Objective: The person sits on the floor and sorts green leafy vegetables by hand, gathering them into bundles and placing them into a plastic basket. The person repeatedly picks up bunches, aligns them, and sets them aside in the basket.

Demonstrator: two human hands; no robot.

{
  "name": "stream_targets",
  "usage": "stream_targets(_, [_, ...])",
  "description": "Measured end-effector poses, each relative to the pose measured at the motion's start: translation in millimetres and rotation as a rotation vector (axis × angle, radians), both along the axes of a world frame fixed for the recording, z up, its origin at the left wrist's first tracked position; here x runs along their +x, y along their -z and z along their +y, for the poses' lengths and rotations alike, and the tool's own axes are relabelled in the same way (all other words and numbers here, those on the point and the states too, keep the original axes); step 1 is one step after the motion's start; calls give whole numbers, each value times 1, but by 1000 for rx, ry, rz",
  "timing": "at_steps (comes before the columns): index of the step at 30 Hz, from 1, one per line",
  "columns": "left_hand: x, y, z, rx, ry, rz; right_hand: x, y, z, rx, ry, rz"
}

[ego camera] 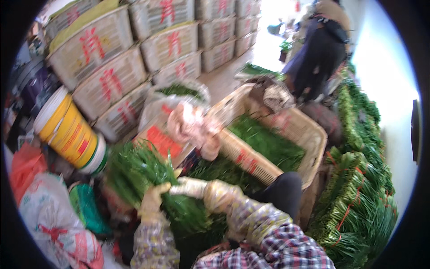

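A loose bundle of long green leafy vegetable stalks, like garlic chives [137, 171], is gripped in my gloved left hand [154, 196], its leaves spreading up and to the left. My gloved right hand [188, 187] meets the same greens from the right; blur hides how its fingers lie. Patterned sleeve covers reach over both forearms. More greens hang below my hands and lie in my lap. Just ahead, a pale pink cloth [195, 129] rests beside a box with a red patch [161, 141].
A plastic basket [252, 154] holding greens stands ahead right. Tied green bundles [352, 201] are stacked along the right wall. Marked crates [111, 84] are piled behind a yellow bucket [72, 131]. Plastic sacks [53, 212] lie at left. A person [319, 50] bends over at upper right.
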State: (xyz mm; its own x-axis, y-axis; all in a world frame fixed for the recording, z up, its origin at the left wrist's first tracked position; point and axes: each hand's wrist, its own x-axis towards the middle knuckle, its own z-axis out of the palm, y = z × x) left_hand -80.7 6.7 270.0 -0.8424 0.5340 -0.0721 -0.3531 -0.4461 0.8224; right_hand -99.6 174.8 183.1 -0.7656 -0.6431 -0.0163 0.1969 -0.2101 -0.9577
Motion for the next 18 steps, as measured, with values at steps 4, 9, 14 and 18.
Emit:
stream_targets(4, [-3, 7, -8, -19, -169, -192, 1, -13, -13, -29, -91, -342])
stream_targets(9, [-36, 31, -28, 144, -454, -90, 48, 28, -4, -4, -129, -59])
stream_targets(14, [-47, 31, -65, 214, -652, -176, 92, 21, 7, 63, -55, -410])
stream_targets(18, [-45, 29, -77, 407, -780, -93, 102, 10, 19, -58, 129, -386])
